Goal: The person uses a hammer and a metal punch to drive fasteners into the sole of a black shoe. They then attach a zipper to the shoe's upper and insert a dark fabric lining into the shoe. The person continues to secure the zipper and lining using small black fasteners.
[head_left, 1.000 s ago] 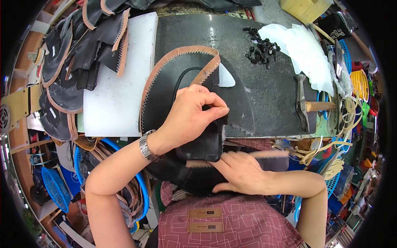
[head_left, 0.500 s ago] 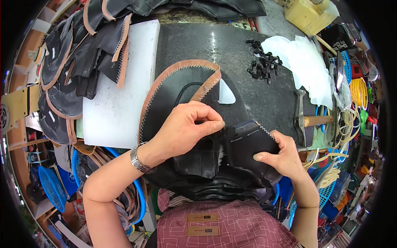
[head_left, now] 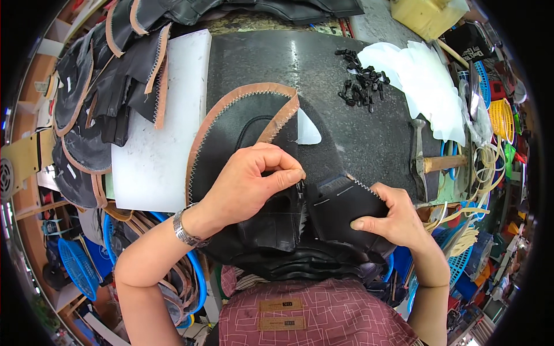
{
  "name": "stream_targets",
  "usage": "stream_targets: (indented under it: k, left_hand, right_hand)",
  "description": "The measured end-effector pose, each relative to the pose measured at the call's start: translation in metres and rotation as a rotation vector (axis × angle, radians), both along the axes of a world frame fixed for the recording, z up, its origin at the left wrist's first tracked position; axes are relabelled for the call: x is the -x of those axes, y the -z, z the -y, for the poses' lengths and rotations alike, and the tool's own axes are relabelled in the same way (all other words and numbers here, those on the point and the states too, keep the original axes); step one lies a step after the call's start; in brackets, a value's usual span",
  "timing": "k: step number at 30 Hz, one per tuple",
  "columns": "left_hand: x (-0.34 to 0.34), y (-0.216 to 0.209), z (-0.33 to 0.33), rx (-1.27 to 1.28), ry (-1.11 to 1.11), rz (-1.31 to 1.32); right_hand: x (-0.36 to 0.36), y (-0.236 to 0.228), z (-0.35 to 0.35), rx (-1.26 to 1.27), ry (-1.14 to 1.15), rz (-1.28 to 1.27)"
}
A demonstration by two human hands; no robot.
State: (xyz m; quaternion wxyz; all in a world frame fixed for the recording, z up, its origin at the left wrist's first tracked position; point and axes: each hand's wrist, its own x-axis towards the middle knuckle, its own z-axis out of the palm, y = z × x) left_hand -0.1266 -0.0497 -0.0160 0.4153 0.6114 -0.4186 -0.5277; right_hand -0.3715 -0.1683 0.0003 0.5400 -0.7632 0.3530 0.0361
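Black leather boot uppers (head_left: 222,135), edged with a tan zigzag-stitched band, lie across the bench in front of me. My left hand (head_left: 257,179) is closed in a pinch, thumb against forefinger, over a small black zipper pull (head_left: 300,187). Below that pinch, a dark zipper strip with a frayed edge (head_left: 302,222) runs down beside the leather. On the other side, my right hand (head_left: 395,216) grips a black leather flap (head_left: 340,210), thumb on top and fingers at its zigzag-stitched edge. White basting stitches cross the flap.
Loose black zipper pulls (head_left: 363,81) lie in a heap beyond my right hand, beside white sheets (head_left: 421,83). A wooden-handled hammer (head_left: 441,164) lies at the right. Left are a white board (head_left: 158,127) and stacked leather pieces (head_left: 78,115); a yellow container (head_left: 430,17) stands far right.
The whole view has shifted slightly, with the bench things lying a bit further left. My left hand keeps its pinch, and the black piece below its fingertips shows more clearly. My right hand keeps its grip.
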Motion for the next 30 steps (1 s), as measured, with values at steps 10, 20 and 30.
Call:
stream_targets:
  k: [10, 20, 30]
  left_hand:
    - [0.001, 0.001, 0.001, 0.060, 0.034, 0.165]
    - [-0.002, -0.005, 0.005, -0.030, 0.089, 0.207]
    - [-0.001, 0.005, 0.003, 0.077, 0.074, 0.272]
  right_hand:
    - [-0.007, -0.002, -0.005, 0.154, 0.002, -0.048]
    - [-0.026, 0.017, -0.015, 0.945, -0.155, 0.257]
    - [-0.065, 0.049, -0.036, 1.410, -0.521, 0.894]
